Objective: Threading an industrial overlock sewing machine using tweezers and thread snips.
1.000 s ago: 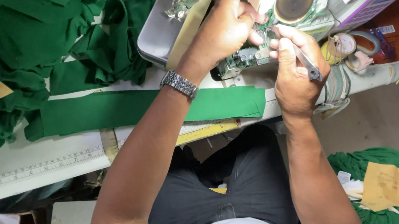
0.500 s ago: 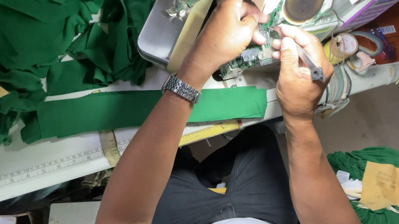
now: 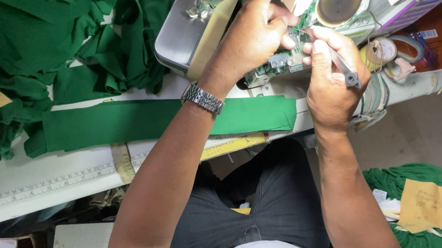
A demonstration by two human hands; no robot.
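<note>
Fingers of the left hand (image 3: 252, 37) curl shut on the front of the sewing machine (image 3: 202, 24), just left of the small green needle part (image 3: 281, 65). That part sits between both hands. Right of it, the right hand (image 3: 331, 78) pinches thin grey tweezers (image 3: 338, 63). Their long side slants up and left, tip toward the needle part. Green cloth strip (image 3: 163, 117) lies flat on the surface (image 3: 39, 170) below the machine

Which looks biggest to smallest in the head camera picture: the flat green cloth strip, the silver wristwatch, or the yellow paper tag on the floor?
1. Flat green cloth strip
2. Yellow paper tag on the floor, though it lies farther away
3. Silver metal wristwatch
</note>
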